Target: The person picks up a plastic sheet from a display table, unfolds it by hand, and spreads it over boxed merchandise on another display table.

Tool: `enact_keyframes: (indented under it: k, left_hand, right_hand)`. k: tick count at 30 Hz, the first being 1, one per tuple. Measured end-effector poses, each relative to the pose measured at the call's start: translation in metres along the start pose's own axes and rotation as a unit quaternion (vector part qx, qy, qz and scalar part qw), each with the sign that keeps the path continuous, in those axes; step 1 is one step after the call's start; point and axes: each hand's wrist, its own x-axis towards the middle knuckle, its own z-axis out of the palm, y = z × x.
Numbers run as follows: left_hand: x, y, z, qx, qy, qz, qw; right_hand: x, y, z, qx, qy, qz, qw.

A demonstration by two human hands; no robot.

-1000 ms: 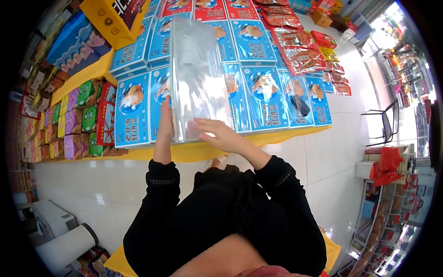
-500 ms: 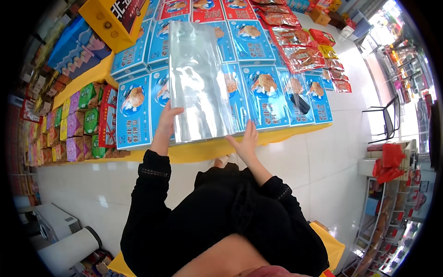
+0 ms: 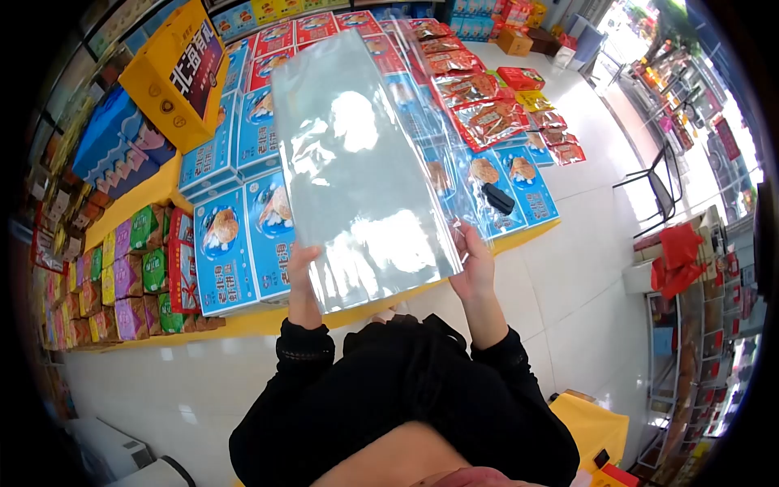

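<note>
A stack of clear, glossy plastic sheets point(image 3: 349, 195), perhaps flat bags, is held up over the display of boxes. My left hand point(image 3: 303, 280) is closed on its near left edge, with the thumb on top. My right hand point(image 3: 473, 264) grips the near right corner. On that side a thin see-through layer point(image 3: 479, 213) hangs apart from the stack. Behind the sheets lie blue boxes point(image 3: 223, 243) with pictures of round crackers, partly hidden. A small black object point(image 3: 497, 198) rests on a blue box to the right of my right hand.
Red packets point(image 3: 487, 122) lie at the display's right side. A yellow gift box point(image 3: 174, 77) stands at the back left. Colourful small packs point(image 3: 130, 276) are stacked on the left. A black chair point(image 3: 653, 191) and shelves stand to the right, beyond the tiled floor.
The plastic stack has been lifted toward me and looks larger. My right hand has moved right and up from the near edge and now grips the right corner. A thin layer has separated there.
</note>
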Motion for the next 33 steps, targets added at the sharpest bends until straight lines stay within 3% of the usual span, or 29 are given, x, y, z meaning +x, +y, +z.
enact_keyframes:
  k: [1,3,6,7,8,10,11,12,13,14,15,17,19,22,24,25,27,28,30,33]
  left_hand:
    - [0.002,0.000,0.010,-0.031,-0.004,-0.002,1.000]
    - [0.008,0.005,0.025,-0.113,-0.068,-0.040,0.990]
    - [0.016,-0.003,0.043,-0.204,-0.028,-0.052,0.977]
    - [0.034,-0.010,0.023,-0.177,-0.129,-0.063,0.974]
    - [0.049,-0.013,0.016,-0.148,-0.231,-0.071,0.959]
    - [0.060,-0.005,0.044,-0.082,-0.249,-0.042,0.964]
    - [0.063,-0.003,0.053,-0.017,-0.258,-0.012,0.966]
    - [0.064,-0.003,0.053,-0.016,-0.264,-0.013,0.964]
    - [0.064,-0.005,0.049,-0.014,-0.252,-0.025,0.967]
    - [0.066,-0.008,0.046,-0.014,-0.242,-0.033,0.970]
    - [0.067,-0.013,0.042,-0.016,-0.245,-0.029,0.969]
    - [0.066,-0.023,0.033,-0.062,-0.250,-0.040,0.965]
    - [0.069,-0.030,0.025,-0.055,-0.273,-0.068,0.958]
    - [0.082,-0.039,-0.005,0.006,-0.305,-0.110,0.946]
    - [0.082,-0.035,0.006,0.064,-0.321,-0.123,0.937]
    - [0.074,-0.036,0.013,0.095,-0.273,-0.110,0.951]
    - [0.070,-0.037,0.020,0.122,-0.227,-0.090,0.962]
    - [0.070,-0.038,0.016,0.108,-0.236,-0.111,0.959]
    - [0.076,-0.042,0.006,0.093,-0.245,-0.139,0.955]
    - [0.103,-0.050,0.004,0.152,-0.240,-0.091,0.954]
  right_hand:
    - [-0.003,0.000,-0.004,0.084,0.005,0.005,0.996]
    - [-0.007,0.007,-0.009,0.117,0.001,0.026,0.993]
    - [-0.013,0.017,0.000,0.132,-0.034,0.101,0.986]
    - [-0.013,0.018,0.002,0.132,-0.035,0.094,0.986]
    - [-0.011,0.019,0.001,-0.104,-0.079,-0.020,0.991]
    - [0.000,0.025,-0.024,0.135,-0.220,0.058,0.964]
    - [-0.016,0.011,0.018,0.089,-0.133,-0.066,0.985]
    - [-0.014,0.007,0.022,-0.122,-0.113,-0.250,0.954]
    - [-0.012,0.004,0.026,-0.313,-0.011,-0.412,0.856]
    - [-0.012,0.002,0.025,-0.301,-0.010,-0.410,0.861]
    - [-0.014,0.001,0.021,-0.238,-0.052,-0.360,0.900]
    - [-0.012,-0.002,0.001,-0.026,-0.139,-0.140,0.980]
    - [-0.007,-0.008,-0.027,0.134,-0.178,0.059,0.973]
    - [-0.010,-0.020,-0.055,0.182,-0.198,0.128,0.955]
    - [-0.015,-0.028,-0.059,0.145,-0.205,0.131,0.959]
    - [-0.017,-0.030,-0.058,0.106,-0.209,0.121,0.965]
    - [-0.026,-0.041,-0.043,-0.063,-0.232,0.066,0.969]
    - [-0.032,-0.047,-0.034,-0.227,-0.245,0.013,0.942]
    - [-0.042,-0.048,-0.025,-0.280,-0.235,-0.006,0.931]
    - [-0.060,-0.040,-0.013,-0.368,-0.196,-0.038,0.908]
